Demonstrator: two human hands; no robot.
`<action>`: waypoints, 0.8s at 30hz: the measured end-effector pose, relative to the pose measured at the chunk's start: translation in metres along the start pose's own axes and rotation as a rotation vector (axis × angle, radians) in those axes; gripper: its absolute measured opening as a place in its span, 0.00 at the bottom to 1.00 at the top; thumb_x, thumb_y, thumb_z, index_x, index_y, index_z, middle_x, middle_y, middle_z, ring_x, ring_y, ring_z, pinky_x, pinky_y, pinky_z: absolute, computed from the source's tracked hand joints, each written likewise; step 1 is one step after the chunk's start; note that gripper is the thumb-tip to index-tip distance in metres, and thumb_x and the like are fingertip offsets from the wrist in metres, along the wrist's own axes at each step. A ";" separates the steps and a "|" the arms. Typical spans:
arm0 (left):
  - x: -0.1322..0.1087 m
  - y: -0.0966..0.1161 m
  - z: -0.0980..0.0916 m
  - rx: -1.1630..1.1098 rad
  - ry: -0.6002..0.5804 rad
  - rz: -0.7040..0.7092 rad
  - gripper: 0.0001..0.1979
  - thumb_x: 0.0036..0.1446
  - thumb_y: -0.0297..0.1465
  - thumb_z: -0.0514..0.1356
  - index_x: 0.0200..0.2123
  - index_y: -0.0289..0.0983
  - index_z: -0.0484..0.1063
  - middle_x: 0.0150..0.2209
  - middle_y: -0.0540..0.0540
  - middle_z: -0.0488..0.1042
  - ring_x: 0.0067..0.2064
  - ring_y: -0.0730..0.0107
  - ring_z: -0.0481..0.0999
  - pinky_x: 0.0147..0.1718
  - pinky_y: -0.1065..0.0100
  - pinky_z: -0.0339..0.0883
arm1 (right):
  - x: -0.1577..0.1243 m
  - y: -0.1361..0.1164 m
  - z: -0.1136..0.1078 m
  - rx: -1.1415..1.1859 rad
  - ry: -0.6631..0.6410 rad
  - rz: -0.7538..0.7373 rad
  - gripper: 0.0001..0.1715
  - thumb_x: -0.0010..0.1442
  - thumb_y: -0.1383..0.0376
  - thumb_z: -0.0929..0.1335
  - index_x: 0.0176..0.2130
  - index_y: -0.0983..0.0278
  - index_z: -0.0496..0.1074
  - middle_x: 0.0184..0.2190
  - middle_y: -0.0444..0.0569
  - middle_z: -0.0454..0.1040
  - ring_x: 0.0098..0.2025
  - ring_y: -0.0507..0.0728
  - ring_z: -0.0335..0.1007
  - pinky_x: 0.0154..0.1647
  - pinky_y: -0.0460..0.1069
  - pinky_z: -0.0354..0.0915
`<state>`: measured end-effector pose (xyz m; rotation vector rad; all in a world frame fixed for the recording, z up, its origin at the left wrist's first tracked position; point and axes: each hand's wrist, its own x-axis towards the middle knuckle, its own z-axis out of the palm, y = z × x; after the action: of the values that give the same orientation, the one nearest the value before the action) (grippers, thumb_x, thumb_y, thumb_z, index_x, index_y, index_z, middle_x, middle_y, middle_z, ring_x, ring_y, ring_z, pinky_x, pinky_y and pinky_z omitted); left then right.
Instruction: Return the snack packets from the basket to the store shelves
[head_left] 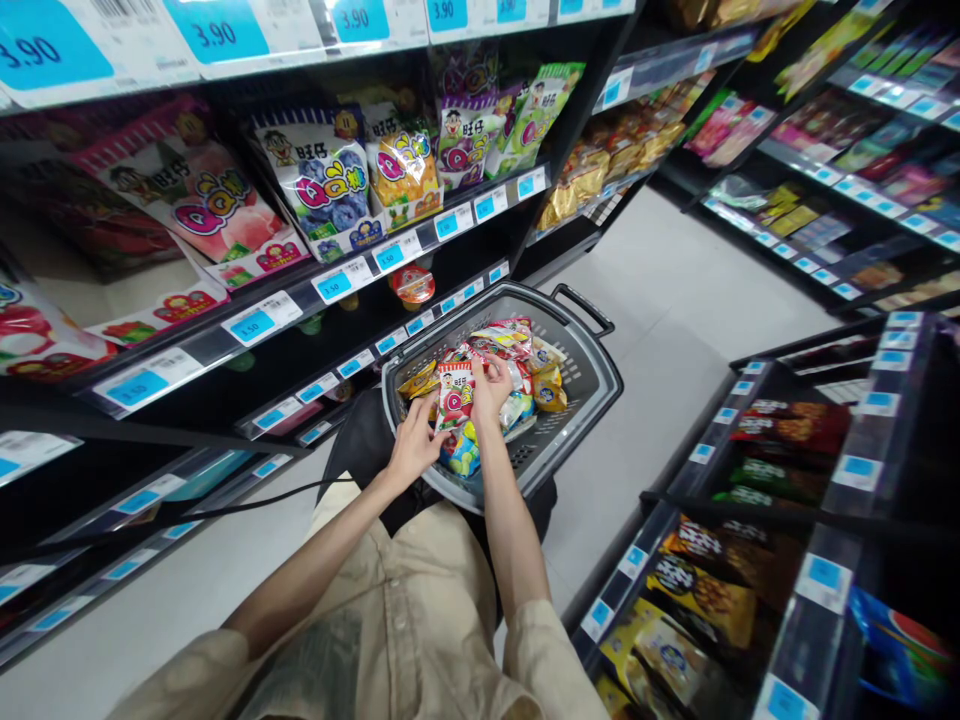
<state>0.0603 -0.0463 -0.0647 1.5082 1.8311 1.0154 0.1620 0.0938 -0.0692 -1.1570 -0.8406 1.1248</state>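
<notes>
A grey shopping basket [592,375] sits low in front of me, filled with several snack bags. My left hand [414,440] and my right hand [491,388] both grip a red and white candy bag [455,392], held upright over the basket's near side. A blue and green bag [461,455] lies under it, and yellow bags [551,390] lie further in. The basket's black handle [585,308] sticks out at its far end.
Store shelves [330,285] with candy bags and blue price tags run along my left. Lower shelves [720,540] with snack packs stand on my right. A pale floor aisle [675,290] runs ahead between them.
</notes>
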 end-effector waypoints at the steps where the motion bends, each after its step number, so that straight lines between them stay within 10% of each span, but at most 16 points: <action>1: 0.000 0.000 0.000 0.003 0.002 0.001 0.38 0.57 0.24 0.68 0.68 0.44 0.61 0.56 0.45 0.70 0.30 0.76 0.78 0.41 0.66 0.76 | 0.000 0.000 0.000 -0.004 0.000 0.004 0.29 0.50 0.47 0.76 0.42 0.64 0.71 0.35 0.49 0.77 0.35 0.53 0.72 0.36 0.47 0.69; 17: 0.002 -0.003 0.002 0.047 0.005 -0.005 0.39 0.56 0.25 0.70 0.69 0.42 0.61 0.56 0.44 0.74 0.29 0.75 0.79 0.42 0.66 0.77 | 0.001 -0.002 0.000 0.020 0.015 -0.002 0.28 0.48 0.50 0.77 0.40 0.65 0.71 0.34 0.48 0.76 0.35 0.53 0.71 0.39 0.48 0.70; 24: 0.009 -0.012 0.004 0.094 -0.074 -0.006 0.41 0.56 0.25 0.68 0.71 0.35 0.58 0.32 0.50 0.77 0.34 0.62 0.79 0.45 0.60 0.76 | 0.001 0.000 0.002 0.046 0.028 0.012 0.27 0.48 0.49 0.77 0.39 0.65 0.72 0.37 0.50 0.78 0.37 0.54 0.72 0.40 0.49 0.70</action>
<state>0.0553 -0.0375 -0.0766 1.5726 1.8528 0.8702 0.1607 0.0951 -0.0684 -1.1386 -0.7838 1.1295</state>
